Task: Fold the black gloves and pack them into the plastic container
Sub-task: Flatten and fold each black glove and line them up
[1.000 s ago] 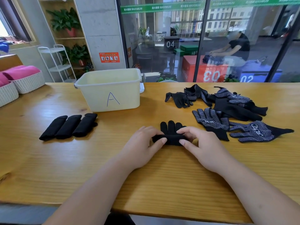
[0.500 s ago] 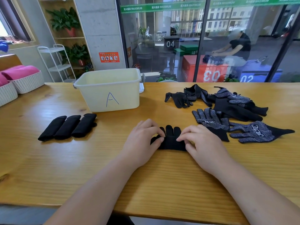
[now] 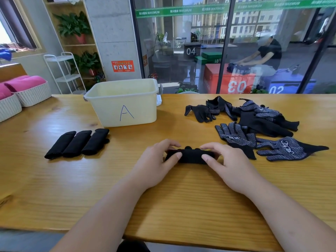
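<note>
A black glove (image 3: 190, 155) lies rolled into a short bundle on the wooden table (image 3: 181, 206) in front of me, only its fingertips showing at the far side. My left hand (image 3: 156, 164) grips its left end and my right hand (image 3: 225, 164) grips its right end, thumbs on the near side. Three folded black gloves (image 3: 78, 142) lie side by side to the left. A pile of loose dotted black gloves (image 3: 254, 124) lies to the right. The pale plastic container (image 3: 125, 102), marked "A", stands behind, its inside mostly hidden.
Two white woven baskets (image 3: 23, 95) with pink cloth stand at the table's far left. A glass wall runs behind the table, and beyond it a person sits at coloured boxes. A white shelf rack (image 3: 63, 73) and potted plants stand at the back left.
Both hands have rolled the glove away from me: its fingers, clearly visible a second ago, are now almost fully wrapped into the bundle.
</note>
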A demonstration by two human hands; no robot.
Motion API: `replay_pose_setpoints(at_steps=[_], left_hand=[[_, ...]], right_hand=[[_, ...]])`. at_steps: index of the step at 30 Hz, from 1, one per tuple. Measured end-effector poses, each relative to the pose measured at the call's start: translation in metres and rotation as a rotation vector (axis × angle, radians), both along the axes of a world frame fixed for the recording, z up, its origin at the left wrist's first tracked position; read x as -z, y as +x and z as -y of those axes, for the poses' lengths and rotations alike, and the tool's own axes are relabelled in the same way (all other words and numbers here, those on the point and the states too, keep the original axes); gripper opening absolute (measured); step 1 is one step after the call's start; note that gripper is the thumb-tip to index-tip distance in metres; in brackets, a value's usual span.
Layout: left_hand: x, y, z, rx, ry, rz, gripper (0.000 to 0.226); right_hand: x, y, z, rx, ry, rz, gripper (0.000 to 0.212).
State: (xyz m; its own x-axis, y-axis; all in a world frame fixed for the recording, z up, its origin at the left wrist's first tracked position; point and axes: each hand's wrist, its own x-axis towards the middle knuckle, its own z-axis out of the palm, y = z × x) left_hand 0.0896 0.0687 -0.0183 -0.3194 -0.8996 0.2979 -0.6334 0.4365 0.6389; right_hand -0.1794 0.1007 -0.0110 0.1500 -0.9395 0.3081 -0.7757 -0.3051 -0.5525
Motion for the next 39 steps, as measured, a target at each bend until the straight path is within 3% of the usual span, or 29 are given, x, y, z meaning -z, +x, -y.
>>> replay_pose_setpoints(at_steps=[3, 7, 12, 15, 18, 20, 25, 32, 39], left_hand=[[0.0, -0.005, 0.001, -0.067, 0.079, -0.091, 0.017], [0.004, -0.014, 0.005, -0.101, 0.015, 0.044, 0.008], [0.002, -0.017, 0.003, -0.14, -0.136, 0.134, 0.025], [-0.001, -0.016, -0.006, -0.026, -0.088, 0.137, 0.044], [0.003, -0.017, -0.011, 0.142, 0.051, 0.243, 0.069], [0.008, -0.018, -0.011, 0.177, 0.042, 0.377, 0.077], [0.012, -0.026, -0.01, 0.15, -0.021, 0.604, 0.079], [0.013, -0.016, -0.003, 0.075, -0.117, 0.498, 0.064], [0.001, 0.028, 0.01, -0.075, -0.108, 0.193, 0.045]], right_hand=[[0.0, 0.002, 0.003, 0.046, 0.039, 0.121, 0.023], [0.006, 0.011, 0.009, 0.124, -0.052, -0.018, 0.022], [0.01, 0.016, 0.013, 0.142, -0.166, -0.065, 0.016], [0.007, 0.015, 0.006, 0.102, -0.195, -0.114, 0.032], [0.005, 0.017, -0.003, -0.064, 0.033, -0.306, 0.063], [0.008, 0.02, -0.006, -0.127, 0.151, -0.439, 0.077], [0.011, 0.024, -0.003, -0.123, 0.189, -0.498, 0.077], [0.005, 0.013, 0.002, -0.144, -0.023, -0.147, 0.044], [-0.004, 0.028, 0.014, -0.165, 0.067, -0.138, 0.033]])
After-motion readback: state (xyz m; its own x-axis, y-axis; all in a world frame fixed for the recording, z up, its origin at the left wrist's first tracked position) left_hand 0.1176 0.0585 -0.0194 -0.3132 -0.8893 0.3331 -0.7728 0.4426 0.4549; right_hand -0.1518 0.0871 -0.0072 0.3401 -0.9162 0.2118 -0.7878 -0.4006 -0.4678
